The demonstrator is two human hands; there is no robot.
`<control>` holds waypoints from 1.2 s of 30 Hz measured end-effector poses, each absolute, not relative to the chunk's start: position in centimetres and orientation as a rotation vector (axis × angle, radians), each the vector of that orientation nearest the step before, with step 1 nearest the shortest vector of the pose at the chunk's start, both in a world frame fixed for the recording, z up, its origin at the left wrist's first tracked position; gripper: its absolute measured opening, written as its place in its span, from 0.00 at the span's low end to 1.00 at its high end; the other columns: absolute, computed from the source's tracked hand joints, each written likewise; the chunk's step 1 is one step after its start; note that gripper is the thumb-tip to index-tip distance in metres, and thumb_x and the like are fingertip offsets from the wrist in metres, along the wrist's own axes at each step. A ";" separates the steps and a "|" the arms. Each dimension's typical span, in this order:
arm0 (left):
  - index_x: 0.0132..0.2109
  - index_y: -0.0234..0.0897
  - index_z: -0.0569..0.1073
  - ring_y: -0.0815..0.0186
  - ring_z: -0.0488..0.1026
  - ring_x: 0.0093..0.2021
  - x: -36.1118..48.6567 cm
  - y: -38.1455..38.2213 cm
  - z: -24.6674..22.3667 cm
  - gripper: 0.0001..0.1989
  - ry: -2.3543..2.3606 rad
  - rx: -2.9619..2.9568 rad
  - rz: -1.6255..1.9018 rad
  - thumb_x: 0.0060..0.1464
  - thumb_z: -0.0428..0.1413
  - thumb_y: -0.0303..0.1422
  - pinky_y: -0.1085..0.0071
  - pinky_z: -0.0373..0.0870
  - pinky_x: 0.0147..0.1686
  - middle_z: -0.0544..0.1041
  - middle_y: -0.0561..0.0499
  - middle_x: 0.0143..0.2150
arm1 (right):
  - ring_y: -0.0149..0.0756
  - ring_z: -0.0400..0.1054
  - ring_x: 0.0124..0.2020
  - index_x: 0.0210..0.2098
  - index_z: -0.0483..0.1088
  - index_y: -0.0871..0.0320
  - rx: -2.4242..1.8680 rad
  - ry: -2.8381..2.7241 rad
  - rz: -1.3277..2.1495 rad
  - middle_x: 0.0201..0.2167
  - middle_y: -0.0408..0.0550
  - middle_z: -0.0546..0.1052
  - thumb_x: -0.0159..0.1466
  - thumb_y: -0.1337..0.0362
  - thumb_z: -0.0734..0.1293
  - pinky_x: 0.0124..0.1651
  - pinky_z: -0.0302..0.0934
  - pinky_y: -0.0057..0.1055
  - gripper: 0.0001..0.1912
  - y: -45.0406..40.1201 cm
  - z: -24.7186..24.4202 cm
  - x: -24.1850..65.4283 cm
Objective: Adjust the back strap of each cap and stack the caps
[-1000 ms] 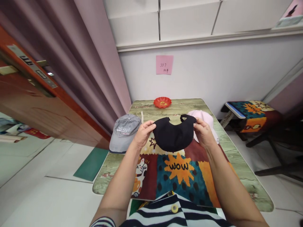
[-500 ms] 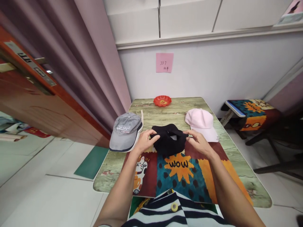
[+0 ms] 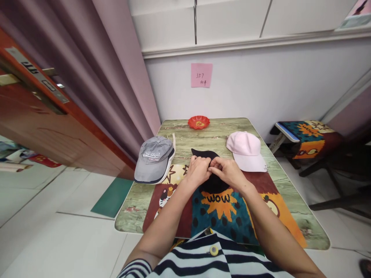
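left hand (image 3: 198, 171) grip: pinching black cap (image 3: 213, 184) | right hand (image 3: 227, 172) grip: same cap

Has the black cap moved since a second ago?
Yes. The black cap has come down from the air onto the mat, between the grey cap and pink cap, under both hands.

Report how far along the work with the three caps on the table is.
Looks done: nothing clearly; the grey cap and pink cap sit crown-up on the table, untouched. In hand: the left hand and right hand meet on the black cap, pressing it onto the patterned mat. Left: apparently both other caps.
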State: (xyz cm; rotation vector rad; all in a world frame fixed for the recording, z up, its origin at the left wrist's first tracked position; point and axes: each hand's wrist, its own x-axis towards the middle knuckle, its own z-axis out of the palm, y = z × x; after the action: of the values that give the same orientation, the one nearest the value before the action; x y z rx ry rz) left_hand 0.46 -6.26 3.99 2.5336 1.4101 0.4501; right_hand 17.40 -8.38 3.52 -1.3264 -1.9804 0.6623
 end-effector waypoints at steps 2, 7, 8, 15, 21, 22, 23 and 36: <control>0.35 0.39 0.76 0.54 0.75 0.39 -0.4 -6.1 3.4 0.02 1.417 2.458 0.513 0.56 0.59 0.32 0.56 0.61 0.48 0.79 0.45 0.32 | 0.38 0.71 0.30 0.36 0.75 0.53 -1.355 -1.978 0.677 0.29 0.45 0.79 0.62 0.55 0.71 0.33 0.60 0.32 0.09 -8.5 3.0 17.8; 0.34 0.39 0.76 0.62 0.74 0.35 -3.5 -5.3 2.5 0.04 1.339 2.009 0.876 0.55 0.57 0.32 0.65 0.65 0.41 0.79 0.51 0.32 | 0.38 0.70 0.28 0.34 0.76 0.54 -1.367 -1.870 0.737 0.28 0.46 0.78 0.67 0.52 0.65 0.33 0.60 0.33 0.14 -8.5 2.1 19.1; 0.35 0.39 0.76 0.63 0.73 0.34 -3.9 -5.2 2.5 0.03 1.311 1.918 0.938 0.54 0.57 0.32 0.66 0.65 0.40 0.78 0.52 0.33 | 0.36 0.69 0.26 0.34 0.76 0.55 -1.361 -1.787 0.796 0.27 0.46 0.78 0.68 0.51 0.64 0.31 0.60 0.32 0.15 -8.5 2.2 19.3; 0.38 0.38 0.78 0.63 0.74 0.40 -4.3 -5.6 3.7 0.07 1.116 1.587 1.094 0.50 0.59 0.30 0.68 0.68 0.43 0.79 0.51 0.38 | 0.28 0.62 0.21 0.48 0.75 0.59 -1.204 -1.372 1.133 0.32 0.46 0.77 0.64 0.48 0.67 0.24 0.57 0.27 0.22 -8.3 4.0 18.8; 0.38 0.38 0.79 0.64 0.74 0.37 -4.4 -6.0 3.4 0.07 1.090 1.484 1.087 0.49 0.60 0.30 0.69 0.68 0.39 0.78 0.51 0.37 | 0.28 0.57 0.20 0.39 0.77 0.59 -1.269 -1.408 1.191 0.21 0.41 0.70 0.60 0.47 0.71 0.23 0.49 0.27 0.21 -8.3 4.0 17.6; 0.38 0.37 0.79 0.64 0.74 0.37 -4.5 -6.1 3.3 0.07 1.095 1.483 1.089 0.49 0.60 0.30 0.69 0.68 0.40 0.78 0.51 0.36 | 0.28 0.57 0.21 0.36 0.77 0.59 -1.261 -1.408 1.185 0.21 0.41 0.69 0.60 0.47 0.71 0.23 0.49 0.27 0.20 -8.3 3.9 17.5; 0.38 0.37 0.79 0.63 0.74 0.37 -4.5 -6.2 3.4 0.07 1.101 1.497 1.089 0.50 0.59 0.30 0.68 0.68 0.41 0.78 0.50 0.37 | 0.29 0.57 0.22 0.34 0.76 0.59 -1.253 -1.407 1.177 0.21 0.41 0.69 0.60 0.46 0.71 0.23 0.49 0.27 0.20 -8.2 3.8 17.3; 0.47 0.44 0.79 0.57 0.74 0.49 -1.3 -8.2 4.4 0.09 1.246 2.407 1.250 0.60 0.60 0.37 0.56 0.59 0.56 0.82 0.47 0.43 | 0.26 0.52 0.20 0.31 0.72 0.59 -1.158 -1.349 1.251 0.19 0.39 0.64 0.59 0.44 0.71 0.22 0.45 0.27 0.22 -8.0 3.9 16.5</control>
State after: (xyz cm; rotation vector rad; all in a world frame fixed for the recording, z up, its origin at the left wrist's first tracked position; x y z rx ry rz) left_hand -1.27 -8.21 4.38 2.4067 1.2456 1.2505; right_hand 16.48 -8.05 3.88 -1.1578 -1.3493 1.2511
